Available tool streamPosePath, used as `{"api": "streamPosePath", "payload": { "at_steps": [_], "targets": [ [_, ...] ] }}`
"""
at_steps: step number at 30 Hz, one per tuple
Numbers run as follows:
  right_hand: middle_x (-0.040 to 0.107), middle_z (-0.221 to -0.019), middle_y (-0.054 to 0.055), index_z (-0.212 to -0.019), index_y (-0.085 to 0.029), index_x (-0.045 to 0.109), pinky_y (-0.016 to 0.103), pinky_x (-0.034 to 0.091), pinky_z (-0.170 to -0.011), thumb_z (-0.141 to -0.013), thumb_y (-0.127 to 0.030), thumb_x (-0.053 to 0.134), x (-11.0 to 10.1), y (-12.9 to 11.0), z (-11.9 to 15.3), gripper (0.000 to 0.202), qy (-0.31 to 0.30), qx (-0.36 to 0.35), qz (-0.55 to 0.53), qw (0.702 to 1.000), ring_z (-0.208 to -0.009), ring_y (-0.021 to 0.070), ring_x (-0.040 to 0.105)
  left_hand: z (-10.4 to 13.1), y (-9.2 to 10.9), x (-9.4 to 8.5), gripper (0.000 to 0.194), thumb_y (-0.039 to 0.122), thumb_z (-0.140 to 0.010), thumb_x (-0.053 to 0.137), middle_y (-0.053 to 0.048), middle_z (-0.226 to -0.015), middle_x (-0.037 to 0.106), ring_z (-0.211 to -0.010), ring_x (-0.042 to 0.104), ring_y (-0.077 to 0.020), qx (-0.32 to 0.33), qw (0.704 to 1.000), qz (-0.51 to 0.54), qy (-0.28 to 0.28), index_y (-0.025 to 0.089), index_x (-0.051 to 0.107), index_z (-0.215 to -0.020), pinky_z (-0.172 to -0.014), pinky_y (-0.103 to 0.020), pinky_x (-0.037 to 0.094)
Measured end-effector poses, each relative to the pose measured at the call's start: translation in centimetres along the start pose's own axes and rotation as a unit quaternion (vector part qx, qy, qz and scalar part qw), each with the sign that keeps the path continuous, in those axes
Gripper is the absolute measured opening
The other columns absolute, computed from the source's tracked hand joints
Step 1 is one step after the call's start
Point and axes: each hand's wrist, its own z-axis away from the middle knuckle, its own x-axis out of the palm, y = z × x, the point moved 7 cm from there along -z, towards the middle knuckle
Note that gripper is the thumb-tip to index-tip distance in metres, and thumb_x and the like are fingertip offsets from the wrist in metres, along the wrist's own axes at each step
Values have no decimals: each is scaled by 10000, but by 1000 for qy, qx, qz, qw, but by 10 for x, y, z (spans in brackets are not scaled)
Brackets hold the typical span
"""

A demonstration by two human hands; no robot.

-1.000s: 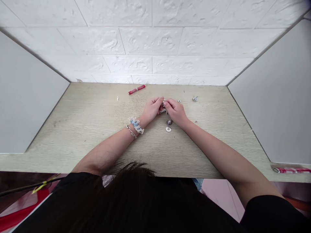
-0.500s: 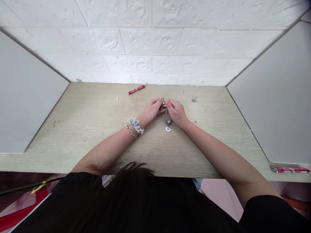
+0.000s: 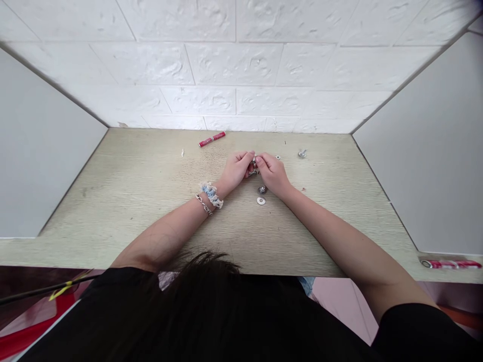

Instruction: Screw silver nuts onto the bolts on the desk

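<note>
My left hand (image 3: 237,168) and right hand (image 3: 273,172) meet over the bench (image 3: 169,171), fingertips nearly touching. Both pinch, thumb against curled fingers, at a small metal piece (image 3: 254,160); it sits at two o'clock from the middle of my left hand and at ten o'clock from that of my right. A metal shank (image 3: 252,173) shows just below it, at six o'clock, beside my left fingers (my own fingers cover so much that I cannot tell whether the two are joined).

Around my right hand lie more bits of hardware. At seven o'clock, near the heel of it, rests a round metal fitting (image 3: 262,189), and just beyond that, nearer my body, a flat washer (image 3: 261,200). Between twelve and one o'clock, close by, is a small nut-like ring (image 3: 278,157); at two o'clock, farther off, a shiny metal part (image 3: 302,153).

From my left hand, a red tube (image 3: 212,139) lies slanted toward eleven o'clock, near the wall (image 3: 211,103), and a white scrap (image 3: 182,153) between nine and ten.
</note>
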Motion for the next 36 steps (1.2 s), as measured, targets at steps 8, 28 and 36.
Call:
{"api": "streamPosePath", "payload": {
  "at_steps": [8,28,36],
  "targets": [
    [628,-893,34,-967,-175,560,279,430,-679,-843,-381,517,2,2,1,244,1,1,2,1000,-666,115,532,0,0,0,435,311,-934,464,43,-424,402,-401,364,-44,2,1000,14,0,150,434,-531,-445,-210,255],
    [609,-933,53,-992,-176,550,310,464,-757,-837,-347,522,-1,-4,0,233,33,-64,0,997,-814,153,555,1,2,0,430,270,-940,461,48,-420,407,-387,358,-30,-6,1000,19,0,138,446,-532,-428,-195,252],
    [609,-873,40,-989,-181,524,310,461,-731,-889,-414,468,0,2,0,260,19,-25,-19,999,-750,145,562,-1,-1,0,451,317,-933,479,41,-418,418,-393,365,-31,1,1000,13,1,138,448,-520,-437,-192,266]
  ]
}}
